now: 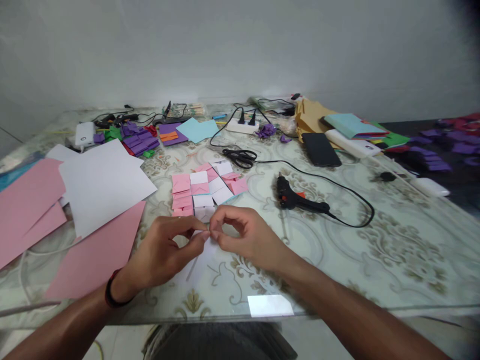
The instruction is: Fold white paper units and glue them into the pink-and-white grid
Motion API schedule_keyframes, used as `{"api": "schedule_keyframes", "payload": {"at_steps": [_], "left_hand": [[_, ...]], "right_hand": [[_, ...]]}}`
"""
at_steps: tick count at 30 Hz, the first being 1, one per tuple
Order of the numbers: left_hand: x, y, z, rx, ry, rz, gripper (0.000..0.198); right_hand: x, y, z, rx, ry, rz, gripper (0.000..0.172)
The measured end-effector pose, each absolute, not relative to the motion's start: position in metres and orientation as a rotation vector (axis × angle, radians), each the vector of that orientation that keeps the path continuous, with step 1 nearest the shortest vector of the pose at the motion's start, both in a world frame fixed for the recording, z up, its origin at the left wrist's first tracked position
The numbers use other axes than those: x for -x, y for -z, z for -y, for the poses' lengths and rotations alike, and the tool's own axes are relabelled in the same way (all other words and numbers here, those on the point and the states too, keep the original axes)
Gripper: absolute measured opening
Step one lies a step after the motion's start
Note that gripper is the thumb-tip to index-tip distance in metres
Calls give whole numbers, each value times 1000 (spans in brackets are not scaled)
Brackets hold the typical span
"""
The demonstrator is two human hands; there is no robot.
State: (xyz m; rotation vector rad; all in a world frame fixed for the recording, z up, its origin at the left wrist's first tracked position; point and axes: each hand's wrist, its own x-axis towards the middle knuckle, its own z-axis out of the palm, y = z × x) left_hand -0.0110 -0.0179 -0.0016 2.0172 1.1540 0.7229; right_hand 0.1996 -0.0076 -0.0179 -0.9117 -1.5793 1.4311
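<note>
In the middle of the table's near side, my left hand and my right hand meet at the fingertips. Each is closed in a pinch between thumb and forefinger. Whatever they hold is too small and too covered by the fingers to make out. Just beyond them lie folded pink paper pieces and folded white paper pieces, set side by side in rows. A black glue gun rests on its side to the right, its cord curling away. Black-handled scissors lie beyond the folded pieces.
Large white sheets and pink sheets cover the left side. Purple folded papers, a light blue sheet and a white power strip lie at the back. A black phone leans near brown envelopes at right.
</note>
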Motion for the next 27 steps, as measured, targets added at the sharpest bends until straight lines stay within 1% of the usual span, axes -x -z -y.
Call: {"api": "schedule_keyframes", "payload": {"at_steps": [7,10,13,17,20,25,27], "left_hand": [[18,-6,12,-1911,-885,-1218,20],[20,-3,9,-1831,-931,-1241,21],[17,1,9,-1767,-885,-1182,21],[13,1,9,-1787,-807,-1122,12],[11,-2,9,-1846,-738,-1083,10],[11,-5,8,-1944,-694,-1020,13],[17,-7,5,-1964,-687,-982,14]], "right_hand": [[-207,14,2,910,-1412,1558,8],[-209,15,2,871,-1395,1537,5],[-206,15,4,915,-1334,1597,9],[-203,13,8,1033,-1195,1766,9],[-202,11,10,998,-1137,1806,10],[-201,14,10,942,-1315,1655,10],[-202,14,10,926,-1397,1565,13]]}}
